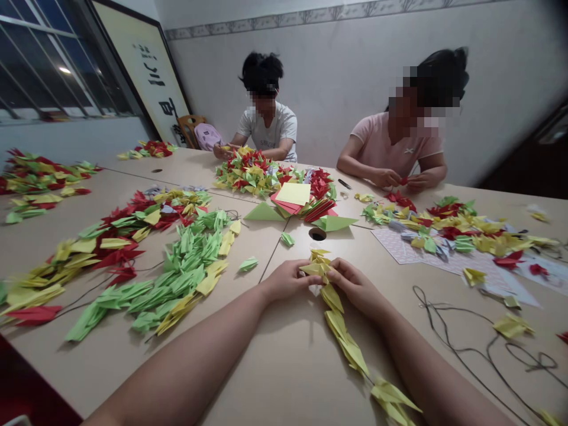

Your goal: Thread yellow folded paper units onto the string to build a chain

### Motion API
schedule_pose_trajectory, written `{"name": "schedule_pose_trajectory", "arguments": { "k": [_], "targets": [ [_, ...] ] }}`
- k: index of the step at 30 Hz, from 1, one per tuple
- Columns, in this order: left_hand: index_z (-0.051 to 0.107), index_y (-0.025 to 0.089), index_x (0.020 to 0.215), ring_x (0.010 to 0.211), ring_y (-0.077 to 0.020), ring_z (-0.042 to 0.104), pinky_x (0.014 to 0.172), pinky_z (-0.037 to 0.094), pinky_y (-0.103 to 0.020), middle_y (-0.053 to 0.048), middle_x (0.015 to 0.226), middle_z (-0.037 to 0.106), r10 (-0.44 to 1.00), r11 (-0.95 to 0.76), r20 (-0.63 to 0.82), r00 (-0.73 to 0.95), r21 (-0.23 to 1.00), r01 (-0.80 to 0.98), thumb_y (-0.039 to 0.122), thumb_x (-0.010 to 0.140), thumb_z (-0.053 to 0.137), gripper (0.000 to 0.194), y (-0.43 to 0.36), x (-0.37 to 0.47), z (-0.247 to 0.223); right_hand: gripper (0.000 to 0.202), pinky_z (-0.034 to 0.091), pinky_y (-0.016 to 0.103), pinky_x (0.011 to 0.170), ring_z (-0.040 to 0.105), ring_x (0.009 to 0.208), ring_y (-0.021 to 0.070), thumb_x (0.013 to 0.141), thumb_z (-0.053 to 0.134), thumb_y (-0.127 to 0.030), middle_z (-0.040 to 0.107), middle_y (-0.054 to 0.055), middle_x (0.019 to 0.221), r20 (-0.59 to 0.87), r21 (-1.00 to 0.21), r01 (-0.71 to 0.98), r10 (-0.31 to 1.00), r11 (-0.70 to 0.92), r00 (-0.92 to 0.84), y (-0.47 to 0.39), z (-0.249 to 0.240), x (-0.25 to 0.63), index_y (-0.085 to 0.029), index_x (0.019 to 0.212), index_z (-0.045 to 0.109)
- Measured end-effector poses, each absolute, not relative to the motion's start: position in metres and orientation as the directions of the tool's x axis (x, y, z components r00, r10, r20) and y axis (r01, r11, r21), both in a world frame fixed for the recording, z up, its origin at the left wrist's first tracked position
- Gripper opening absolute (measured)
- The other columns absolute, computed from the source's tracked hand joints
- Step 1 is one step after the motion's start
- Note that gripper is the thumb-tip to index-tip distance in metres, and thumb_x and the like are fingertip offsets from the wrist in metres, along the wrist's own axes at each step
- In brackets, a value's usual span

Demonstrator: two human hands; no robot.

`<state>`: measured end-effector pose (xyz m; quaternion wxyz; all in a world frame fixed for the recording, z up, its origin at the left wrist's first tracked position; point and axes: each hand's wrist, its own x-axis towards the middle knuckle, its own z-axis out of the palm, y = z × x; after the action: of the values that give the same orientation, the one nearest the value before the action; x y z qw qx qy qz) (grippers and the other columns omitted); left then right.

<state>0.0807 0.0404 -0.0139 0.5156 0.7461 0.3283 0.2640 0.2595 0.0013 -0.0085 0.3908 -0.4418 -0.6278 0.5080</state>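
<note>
A strand of folded yellow paper pieces (344,340) runs from between my hands down toward the lower right edge of the view. My left hand (290,278) has its fingers closed on the yellow piece near the strand's top. From the other side my right hand (352,281) pinches the same strand. Just beyond my fingers is a round hole (317,234) in the table. Loose green folded pieces (248,264) lie left of my hands.
Long green (177,278) and red-yellow strands cover the table's left. Square paper sheets (293,194) and a colourful heap (252,171) lie ahead. Black cord (448,331) coils at right. Two people (268,127) sit across, hands on folded pieces.
</note>
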Motion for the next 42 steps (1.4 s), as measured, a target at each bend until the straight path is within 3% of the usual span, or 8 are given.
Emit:
{"name": "schedule_pose_trajectory", "arguments": {
  "k": [5, 15, 21, 27, 35, 42],
  "targets": [
    [0.060, 0.013, 0.089, 0.075, -0.0141, 0.054, 0.066, 0.042, -0.023, -0.003, 0.085, 0.062, 0.748, -0.240, 0.063, 0.661, 0.954, 0.180, 0.035, 0.076, 0.055, 0.026, 0.040, 0.081, -0.014, 0.028, 0.041, 0.022, 0.057, 0.047, 0.065, 0.0115, 0.073, 0.056, -0.045, 0.047, -0.002, 0.071, -0.025, -0.981, 0.191, 0.945, 0.040, -0.326, 0.001, -0.008, 0.262, -0.019, 0.076, 0.044],
    [0.059, 0.013, 0.089, 0.071, -0.0130, 0.052, 0.062, 0.041, -0.022, -0.003, 0.083, 0.059, 0.706, -0.305, 0.085, 0.703, 0.932, 0.194, 0.037, 0.078, 0.052, 0.027, 0.042, 0.080, -0.018, 0.026, 0.038, 0.021, 0.050, 0.046, 0.061, 0.0110, 0.075, 0.054, -0.044, 0.048, -0.001, 0.070, -0.021, -0.982, 0.184, 0.926, 0.052, -0.376, -0.001, -0.007, 0.263, -0.020, 0.076, 0.044],
    [0.059, 0.014, 0.074, 0.071, -0.0136, 0.050, 0.066, 0.039, -0.023, -0.002, 0.074, 0.056, 0.672, -0.591, 0.207, 0.711, 0.729, 0.346, 0.036, 0.080, 0.050, 0.025, 0.041, 0.078, -0.011, 0.025, 0.037, 0.022, 0.053, 0.042, 0.060, 0.0108, 0.073, 0.056, -0.041, 0.043, -0.003, 0.065, 0.052, -0.952, 0.266, 0.936, 0.152, -0.348, 0.001, -0.011, 0.266, -0.019, 0.068, 0.044],
    [0.062, 0.017, 0.074, 0.089, -0.0170, 0.051, 0.084, 0.036, -0.028, -0.005, 0.093, 0.061, 0.567, -0.761, 0.287, 0.772, 0.541, 0.358, 0.035, 0.078, 0.054, 0.020, 0.037, 0.078, -0.011, 0.019, 0.034, 0.023, 0.053, 0.042, 0.058, 0.0118, 0.076, 0.051, -0.034, 0.047, -0.002, 0.061, 0.111, -0.799, 0.523, 0.928, 0.296, -0.356, -0.003, -0.011, 0.274, -0.017, 0.068, 0.052],
    [0.061, 0.017, 0.075, 0.084, -0.0166, 0.051, 0.080, 0.037, -0.029, -0.004, 0.086, 0.058, 0.679, -0.705, 0.314, 0.664, 0.533, 0.469, 0.038, 0.076, 0.055, 0.022, 0.037, 0.076, -0.010, 0.018, 0.032, 0.023, 0.050, 0.041, 0.053, 0.0119, 0.076, 0.047, -0.032, 0.046, -0.002, 0.056, 0.201, -0.641, 0.697, 0.946, 0.322, -0.253, -0.002, -0.016, 0.275, -0.019, 0.065, 0.051],
    [0.059, 0.017, 0.072, 0.078, -0.0154, 0.051, 0.073, 0.038, -0.027, -0.002, 0.080, 0.059, 0.749, -0.659, 0.326, 0.577, 0.456, 0.598, 0.029, 0.077, 0.053, 0.015, 0.036, 0.078, -0.015, 0.018, 0.033, 0.024, 0.052, 0.043, 0.055, 0.0128, 0.076, 0.048, -0.035, 0.048, -0.002, 0.058, 0.196, -0.626, 0.736, 0.966, 0.257, -0.170, 0.002, -0.019, 0.271, -0.020, 0.066, 0.050]
  ]
}}
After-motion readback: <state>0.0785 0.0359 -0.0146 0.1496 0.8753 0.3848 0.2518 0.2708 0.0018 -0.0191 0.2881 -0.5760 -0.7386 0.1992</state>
